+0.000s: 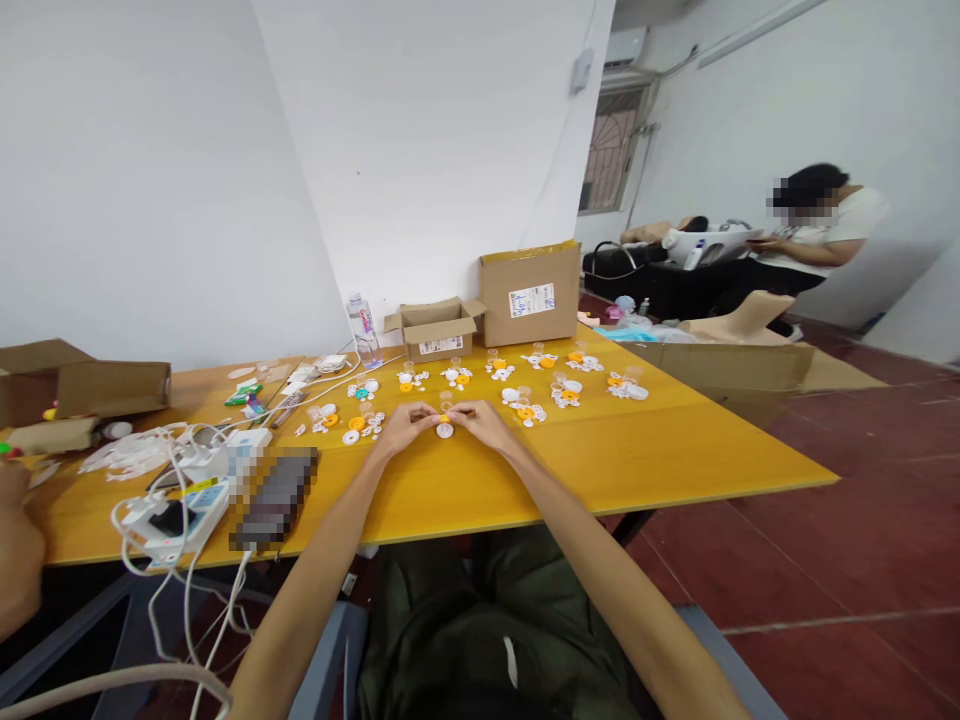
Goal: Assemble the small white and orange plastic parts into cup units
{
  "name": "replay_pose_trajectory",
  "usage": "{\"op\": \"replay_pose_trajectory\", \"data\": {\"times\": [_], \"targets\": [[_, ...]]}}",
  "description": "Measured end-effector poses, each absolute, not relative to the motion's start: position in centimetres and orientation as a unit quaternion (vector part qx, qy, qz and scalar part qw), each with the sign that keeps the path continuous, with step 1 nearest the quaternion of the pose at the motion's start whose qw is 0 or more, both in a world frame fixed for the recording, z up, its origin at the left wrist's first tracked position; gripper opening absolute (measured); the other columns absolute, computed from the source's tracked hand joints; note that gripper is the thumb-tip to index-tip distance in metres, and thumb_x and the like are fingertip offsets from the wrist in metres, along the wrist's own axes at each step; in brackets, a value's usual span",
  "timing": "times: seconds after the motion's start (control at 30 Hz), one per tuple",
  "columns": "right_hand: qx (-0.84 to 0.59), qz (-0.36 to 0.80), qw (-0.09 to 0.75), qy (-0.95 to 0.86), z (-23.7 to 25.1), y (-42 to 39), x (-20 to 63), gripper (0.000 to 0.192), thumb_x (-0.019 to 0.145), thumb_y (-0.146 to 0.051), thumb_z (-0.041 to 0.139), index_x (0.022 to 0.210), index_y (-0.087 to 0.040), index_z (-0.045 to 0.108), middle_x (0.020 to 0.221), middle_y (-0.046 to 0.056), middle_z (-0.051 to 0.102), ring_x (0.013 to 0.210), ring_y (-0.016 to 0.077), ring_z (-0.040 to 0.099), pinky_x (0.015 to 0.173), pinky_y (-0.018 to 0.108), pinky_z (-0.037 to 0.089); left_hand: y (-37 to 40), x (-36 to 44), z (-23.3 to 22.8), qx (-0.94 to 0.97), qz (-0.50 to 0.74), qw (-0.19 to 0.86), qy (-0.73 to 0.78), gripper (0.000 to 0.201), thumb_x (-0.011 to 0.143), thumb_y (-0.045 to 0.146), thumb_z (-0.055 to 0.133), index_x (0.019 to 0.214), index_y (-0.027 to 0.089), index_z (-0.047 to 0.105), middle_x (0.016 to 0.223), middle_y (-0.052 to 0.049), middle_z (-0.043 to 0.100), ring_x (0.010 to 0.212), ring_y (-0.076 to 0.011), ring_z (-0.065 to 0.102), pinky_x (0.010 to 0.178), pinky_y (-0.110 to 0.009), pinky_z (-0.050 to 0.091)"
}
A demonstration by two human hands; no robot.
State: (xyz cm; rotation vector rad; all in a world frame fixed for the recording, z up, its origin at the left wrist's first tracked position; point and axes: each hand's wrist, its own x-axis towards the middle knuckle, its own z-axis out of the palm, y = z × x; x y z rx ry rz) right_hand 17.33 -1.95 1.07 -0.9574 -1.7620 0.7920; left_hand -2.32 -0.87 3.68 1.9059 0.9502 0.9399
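Left hand (405, 424) and right hand (480, 420) pinch together on a small orange part (445, 419) above a white disc (445, 431); fingers hide the part's shape.

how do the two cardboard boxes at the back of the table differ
The small box has its flaps open; the big box is shut. The small box is low and squat, the big box clearly taller. Both are brown cardboard with a white label, standing side by side at the wall.

White walls (135, 180) fill upper left and centre. Dark red tiled floor (847, 560) lower right. Barred window (609, 150) upper right, air conditioner (626, 45) above it. Yellow wooden surface (600, 455) mid-frame. Even, bright light.
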Motion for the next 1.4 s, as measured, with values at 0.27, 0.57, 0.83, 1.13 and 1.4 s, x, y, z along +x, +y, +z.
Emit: {"op": "replay_pose_trajectory", "data": {"times": [0.27, 0.57, 0.83, 1.13, 1.4], "targets": [[-0.396, 0.315, 0.466, -0.726, 0.87, -1.74, 17.43, 0.023, 0.081, -0.038, 0.065, 0.08, -0.019, 0.078, 0.085, 0.004, 0.078, 0.086, 0.0254, 0.069, 0.078, 0.034, 0.052, -0.81, -2.34, 3.65, 0.756, 0.36, 0.39, 0.382, 0.031, 0.073, 0.049, 0.074, 0.078, 0.019, 0.072, 0.083, -0.004, 0.077, 0.083, -0.0213, 0.07, 0.08, -0.032, 0.054], [-0.39, 0.318, 0.463, -0.73, 0.93, -1.84, 17.48, 0.026, 0.082, -0.041, 0.065, 0.081, -0.019, 0.078, 0.086, 0.004, 0.077, 0.087, 0.0252, 0.069, 0.079, 0.034, 0.052, -0.78, -2.47, 3.67, 0.758, 0.354, 0.397, 0.378, 0.033, 0.073, 0.051, 0.074, 0.08, 0.019, 0.071, 0.084, -0.005, 0.077, 0.083, -0.021, 0.07, 0.081, -0.033, 0.053], [-0.391, 0.32, 0.455, -0.733, 1.03, -1.96, 17.51, 0.026, 0.082, -0.042, 0.065, 0.082, -0.02, 0.079, 0.085, 0.003, 0.078, 0.087, 0.0258, 0.07, 0.078, 0.034, 0.053, -0.94, -2.5, 3.74, 0.753, 0.356, 0.404, 0.378, 0.033, 0.07, 0.05, 0.077, 0.078, 0.018, 0.071, 0.082, -0.005, 0.076, 0.082, -0.0216, 0.07, 0.079, -0.033, 0.053], [-0.403, 0.329, 0.451, -0.725, 0.99, -2.06, 17.46, 0.025, 0.081, -0.04, 0.066, 0.082, -0.019, 0.079, 0.083, 0.003, 0.077, 0.084, 0.0242, 0.069, 0.077, 0.033, 0.051, -0.99, -2.47, 3.91, 0.747, 0.352, 0.416, 0.381, 0.032, 0.066, 0.047, 0.081, 0.075, 0.018, 0.071, 0.08, -0.005, 0.076, 0.08, -0.0205, 0.07, 0.078, -0.033, 0.055], [-0.394, 0.341, 0.457, -0.721, 1.02, -2.07, 17.51, 0.024, 0.08, -0.04, 0.068, 0.081, -0.019, 0.079, 0.083, 0.003, 0.078, 0.084, 0.0245, 0.07, 0.078, 0.033, 0.052, -1.03, -2.45, 3.79, 0.742, 0.35, 0.419, 0.389, 0.034, 0.062, 0.047, 0.083, 0.074, 0.018, 0.07, 0.077, -0.003, 0.075, 0.074, -0.0191, 0.068, 0.073, -0.032, 0.054]]}}
